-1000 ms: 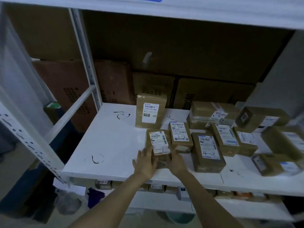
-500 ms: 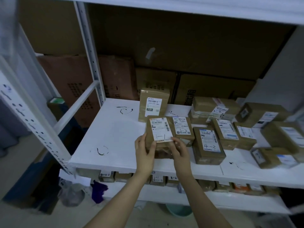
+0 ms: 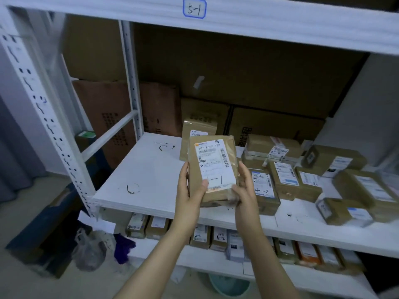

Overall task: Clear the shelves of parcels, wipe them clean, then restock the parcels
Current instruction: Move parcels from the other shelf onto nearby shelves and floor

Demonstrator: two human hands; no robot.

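**A:** Where is there room on the shelf [image 3: 146, 175]?

**B:** On its left part. That stretch is bare white board with a few dark scuffs. It lies left of both hands and a little farther in.

**A:** And the hands?

**B:** The left hand [image 3: 187, 195] grips the left long edge of the parcel [image 3: 212, 169], fingers curled behind it and thumb on the label's lower corner. The right hand [image 3: 245, 186] clasps the right long edge in much the same way. Both are closed round the one box.

**A:** So what is the parcel resting on?

**B:** Nothing. It is held in the air over the near edge of the shelf with its label facing the person. Its long axis runs from near and low to far and high, tilted rather than flat.

**A:** Which hand is nearer to it?

**B:** Neither, since it sits evenly between them.

**A:** What is to the right?

**B:** The parcel marked 4-3 [image 3: 262, 190] lies flat just beside the right hand, and more parcels [image 3: 334, 160] crowd the shelf farther right. A standing parcel [image 3: 199, 128] is just behind the held one.

**A:** And the coming move?

**B:** I can't tell whether the parcel is being cleared or restocked. Either way, I judge the free ways are left or back toward the person, because the right and far sides are taken. To set it down, the long axis would have to tip flat.
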